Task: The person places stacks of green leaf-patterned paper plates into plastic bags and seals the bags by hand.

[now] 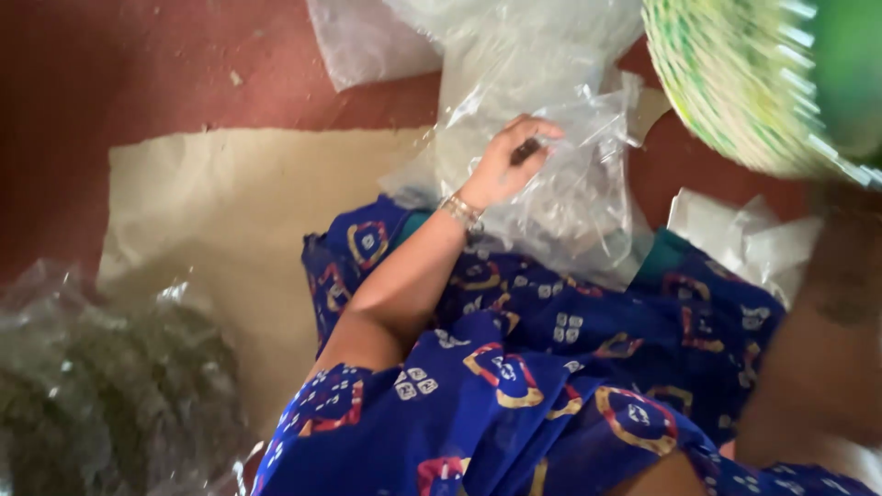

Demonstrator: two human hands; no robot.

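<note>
One hand, the left hand [503, 165], pinches a small dark piece [525, 150] between its fingertips against the crumpled clear plastic bag [570, 184] on the lap; a light pinch probably suits, lest the piece slip. The right hand cannot be made out at the blurred right edge; a woven green-and-white basket [735, 83] hangs above.

Woven green basket [735, 83], tan sheet [230, 211] on red floor [110, 64]

Left arm stretched toward the frame's upper centre

The left hand [508, 163] has its fingers curled closed, a bangle at the wrist; the right forearm is a blur at the right edge.
</note>
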